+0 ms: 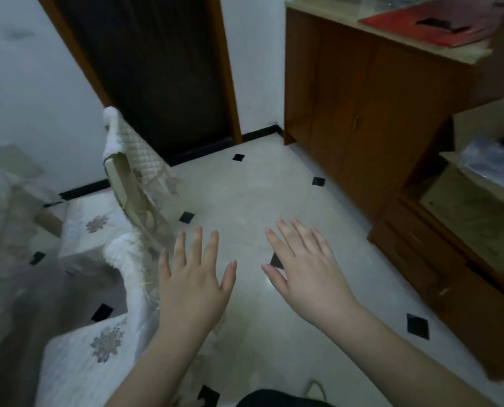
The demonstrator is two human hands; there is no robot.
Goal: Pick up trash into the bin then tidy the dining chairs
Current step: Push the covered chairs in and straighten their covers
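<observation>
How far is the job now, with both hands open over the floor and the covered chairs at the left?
Done: no trash shows on the pale tiled floor, though no bin is in view to confirm it. In hand: nothing; the left hand and right hand are spread open with no grip on anything. Left: the white quilted-cover dining chairs stand untouched, one beside the left hand.

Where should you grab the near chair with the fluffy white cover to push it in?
Probably the top rail of the near chair's backrest, coming from behind it. The white cover drapes over that edge right beside the open left hand, and the flowered seat cushion faces away to the left. The right hand is open and free too.
</observation>
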